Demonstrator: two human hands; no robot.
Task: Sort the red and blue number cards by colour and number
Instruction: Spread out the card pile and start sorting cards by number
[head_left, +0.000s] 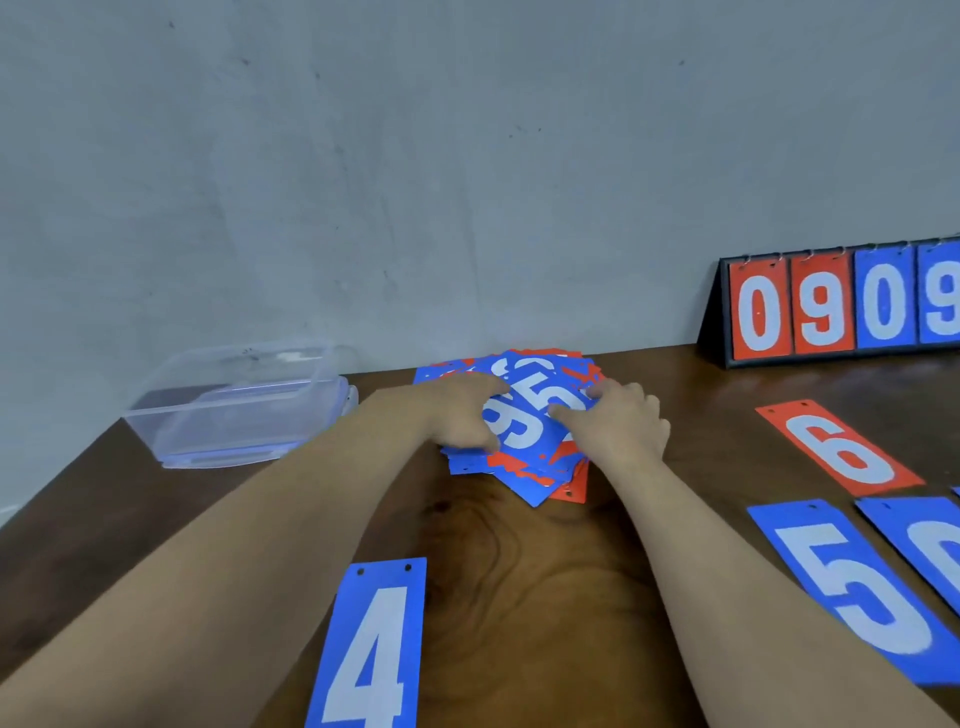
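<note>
At the far middle of the table, head view: the card pile lies in a loose heap, red and blue mixed, faces up, close to the wall.

- Left hand: fingers curled over the heap's left edge, thumb across the top. It grips the stack.
- Right hand: thumb and forefinger lie on the top blue 5. Whether they pinch it or only press it, I cannot tell.
- Already set out: blue 4 near, left of centre; red 6 to the right; laid-out blue 5 nearer than the 6, with another blue card just beside it, cut by the frame edge.
- Also present: a clear tub far left and a flip scoreboard far right, showing 0 9 0 9.

Judgement: the step in hand is drawing the next card from the heap. Sorting is at an early stage, since most cards sit unsorted. The next move calls for freeing the top card alone while the other hand steadies the rest, then laying it with the blues on the right, by number.
</note>
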